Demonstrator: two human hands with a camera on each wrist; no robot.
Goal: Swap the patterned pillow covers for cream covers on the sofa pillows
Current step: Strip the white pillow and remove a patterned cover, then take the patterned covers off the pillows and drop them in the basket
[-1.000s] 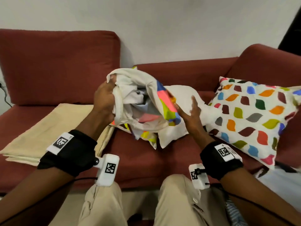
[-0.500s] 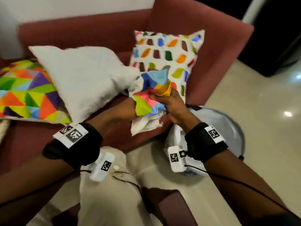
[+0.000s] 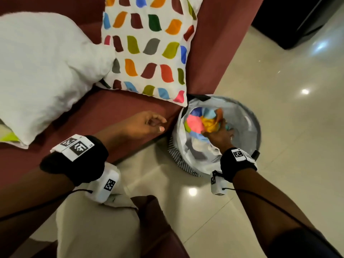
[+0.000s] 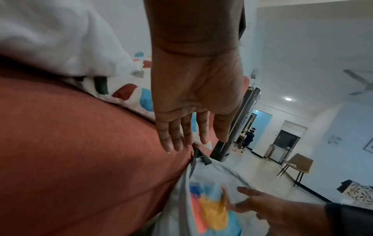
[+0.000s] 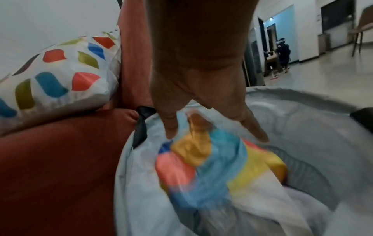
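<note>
bare white pillow insert on the red sofa, leaf-print pillow against the armrest, left hand empty with fingers loosely extended over the seat edge, grey laundry basket on the floor, right hand spread over the crumpled patterned cover inside the basket, grip unclear

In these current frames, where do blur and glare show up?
Head view: sharp overall, with bright light glare on the glossy floor. Left wrist view: crisp left hand, slightly smeared right hand. Right wrist view: motion-blurred colourful cover in the basket, dim right hand.
</note>
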